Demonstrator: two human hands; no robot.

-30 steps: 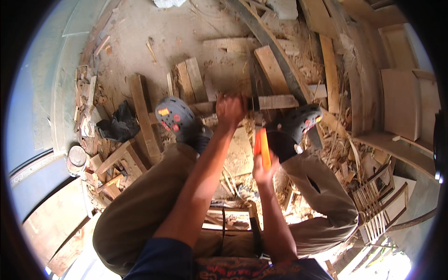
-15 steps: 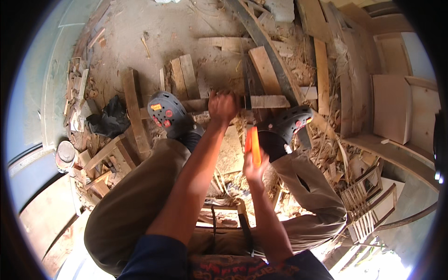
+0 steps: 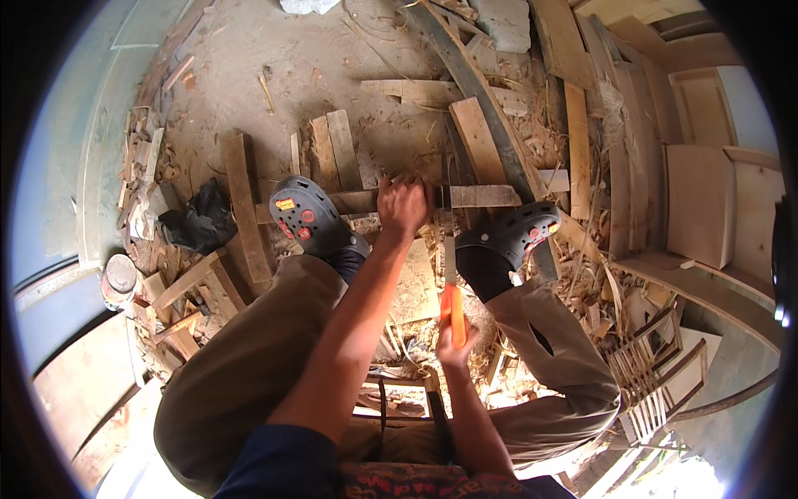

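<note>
A wooden strip (image 3: 486, 196) lies crosswise between my feet, and my left hand (image 3: 405, 204) is closed over it, pressing from above. To the right of that hand, the narrow blade of a handsaw (image 3: 450, 259) crosses the strip. Its orange handle points toward me, gripped by my right hand (image 3: 457, 348) close to my right knee. My left shoe (image 3: 304, 214) rests against the strip's left part. The right shoe (image 3: 517, 229) is by its other end. Whatever supports the strip underneath is partly hidden.
Long boards (image 3: 478, 100) and offcuts lie beyond the strip. Wood shavings cover the ground around my feet. At left are a black plastic bag (image 3: 199, 218) and a can (image 3: 120, 274). A slatted wooden piece (image 3: 644, 374) and pale panels (image 3: 700, 200) stand at right.
My right hand has drawn the saw back toward my body, so more blade shows on the near side of the strip. The left hand keeps its hold.
</note>
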